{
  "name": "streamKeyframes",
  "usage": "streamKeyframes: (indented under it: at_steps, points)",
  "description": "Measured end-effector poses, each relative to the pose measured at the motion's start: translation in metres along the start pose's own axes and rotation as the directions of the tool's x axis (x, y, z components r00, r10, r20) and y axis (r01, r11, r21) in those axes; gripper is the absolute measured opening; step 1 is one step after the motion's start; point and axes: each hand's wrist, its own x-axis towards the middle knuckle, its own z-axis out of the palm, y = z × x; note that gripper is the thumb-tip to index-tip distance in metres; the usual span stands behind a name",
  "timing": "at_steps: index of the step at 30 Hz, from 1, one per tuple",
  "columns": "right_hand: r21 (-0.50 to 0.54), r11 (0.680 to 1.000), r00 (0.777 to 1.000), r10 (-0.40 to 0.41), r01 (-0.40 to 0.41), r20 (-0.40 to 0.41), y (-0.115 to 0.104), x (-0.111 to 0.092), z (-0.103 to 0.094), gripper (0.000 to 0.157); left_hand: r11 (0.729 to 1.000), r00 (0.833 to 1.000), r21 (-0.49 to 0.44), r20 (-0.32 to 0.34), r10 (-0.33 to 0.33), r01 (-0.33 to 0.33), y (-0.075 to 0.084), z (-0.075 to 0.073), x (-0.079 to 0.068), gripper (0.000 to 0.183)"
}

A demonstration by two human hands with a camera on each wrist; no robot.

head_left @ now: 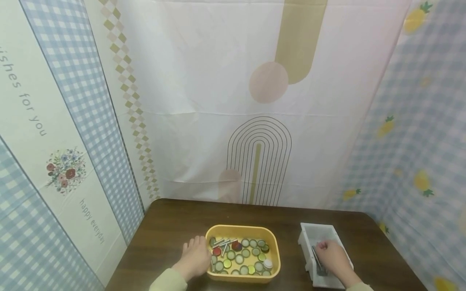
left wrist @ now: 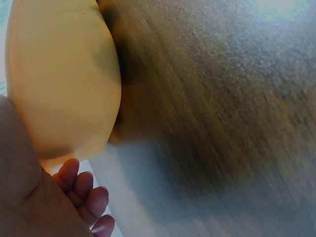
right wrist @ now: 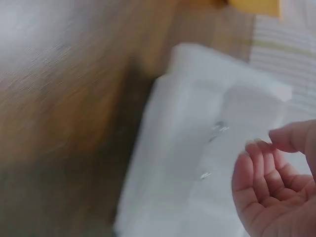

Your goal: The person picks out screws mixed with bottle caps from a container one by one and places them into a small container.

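My left hand (head_left: 196, 255) rests at the left side of a yellow plastic bin (head_left: 274, 238). The left wrist view has its fingers (left wrist: 85, 190) loosely curled beside the bin's outer wall (left wrist: 69, 74), with nothing between them. Inside the bin lie several round caps (head_left: 239, 259), mostly pale green and silver, plus a small pile of slim metal rods (head_left: 223, 243) at its far left. My right hand (head_left: 332, 256) hovers over a white bin (head_left: 316, 228), its thumb close to bent fingers (right wrist: 242, 173); no item shows between them. Thin metal pieces (head_left: 320, 270) lie in this bin, partly hidden by the hand.
Both bins stand on a dark brown wooden table (head_left: 174, 218), with a strip of tabletop between them. Behind the table hangs a white patterned cloth (head_left: 189, 153); checked cloths (head_left: 411, 133) hang at the sides.
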Motion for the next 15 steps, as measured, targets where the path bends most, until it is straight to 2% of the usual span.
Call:
streamKeyframes:
  at_steps: [4, 7, 10, 15]
  points:
    - [0.073, 0.997, 0.999, -0.03, 0.031, -0.017, -0.031, 0.001, -0.005, 0.024, 1.0, 1.0, -0.004, -0.008, 0.005, -0.005, 0.0, -0.002, -0.002, 0.031]
    - [0.14, 0.989, 0.998, -0.057, 0.057, -0.003, -0.059, 0.0, -0.003, 0.024, 1.0, 1.0, -0.01, -0.012, 0.013, -0.013, -0.001, -0.003, -0.002, 0.03]
    - [0.159, 0.983, 0.996, -0.089, 0.088, -0.005, -0.085, 0.0, 0.008, 0.021, 1.0, 1.0, -0.012, -0.013, 0.021, -0.021, -0.001, -0.002, -0.002, 0.03]
    - [0.196, 0.971, 0.99, -0.139, 0.135, 0.006, -0.122, -0.001, 0.038, 0.017, 1.0, 0.999, -0.009, -0.013, 0.03, -0.03, -0.001, -0.002, -0.002, 0.029]
